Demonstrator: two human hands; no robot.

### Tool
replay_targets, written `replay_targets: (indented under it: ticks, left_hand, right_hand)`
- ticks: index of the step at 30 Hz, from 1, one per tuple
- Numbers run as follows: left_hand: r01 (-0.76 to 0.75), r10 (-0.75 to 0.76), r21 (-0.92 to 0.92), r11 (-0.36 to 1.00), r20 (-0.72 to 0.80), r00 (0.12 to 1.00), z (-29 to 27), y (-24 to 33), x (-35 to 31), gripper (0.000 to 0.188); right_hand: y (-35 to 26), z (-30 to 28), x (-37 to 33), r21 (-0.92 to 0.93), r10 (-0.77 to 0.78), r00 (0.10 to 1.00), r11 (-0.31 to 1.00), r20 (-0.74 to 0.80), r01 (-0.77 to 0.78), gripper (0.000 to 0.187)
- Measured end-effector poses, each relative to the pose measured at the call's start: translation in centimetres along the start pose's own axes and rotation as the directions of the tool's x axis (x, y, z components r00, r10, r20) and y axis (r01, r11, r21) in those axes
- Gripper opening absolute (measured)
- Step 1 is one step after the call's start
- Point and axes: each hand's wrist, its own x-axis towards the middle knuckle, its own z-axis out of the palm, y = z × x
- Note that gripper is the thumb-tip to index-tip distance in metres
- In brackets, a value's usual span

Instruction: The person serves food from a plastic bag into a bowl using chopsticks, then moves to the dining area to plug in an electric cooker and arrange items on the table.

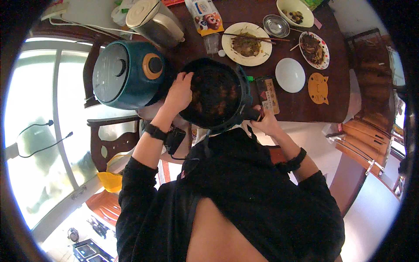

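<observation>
A black air fryer basket [246, 94] is held in front of me at the table's near edge, with dark brown pieces of food [214, 98] spread over its bottom. My right hand [265, 121] is closed around the basket's handle at its lower right. At the basket's left side is my left hand [179, 94], its fingers bent together over the rim. Whatever those fingertips pinch, if anything, is hidden. Just left of that hand stands the teal air fryer [126, 76], with a tan-ringed dial on its body.
Beyond the basket are a plate of noodle-like food [240, 54] with chopsticks, a snack bag [203, 19] and a pitcher [161, 26]. Rightward lie a white bowl [290, 75], a spotted plate [324, 61] with food and a cat-shaped coaster [318, 89]. A wooden chair [115, 144] stands left.
</observation>
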Motion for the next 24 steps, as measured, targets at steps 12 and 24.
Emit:
replay_targets:
  ticks: [12, 24]
  left_hand:
    - [-0.090, 0.113, -0.276, 0.957, 0.071, 0.991, 1.3, -1.3, 0.2, 0.055]
    - [-0.658, 0.581, 0.155, 0.737, 0.352, 0.734, 2.4, 4.4, 1.7, 0.040]
  right_hand:
    - [0.0, 0.2, 0.2, 0.040, -0.020, 1.000, 0.999, 0.024, 0.019, 0.030]
    - [-2.4, -0.3, 0.8, 0.007, 0.068, 0.995, 0.998, 0.067, -0.068, 0.034]
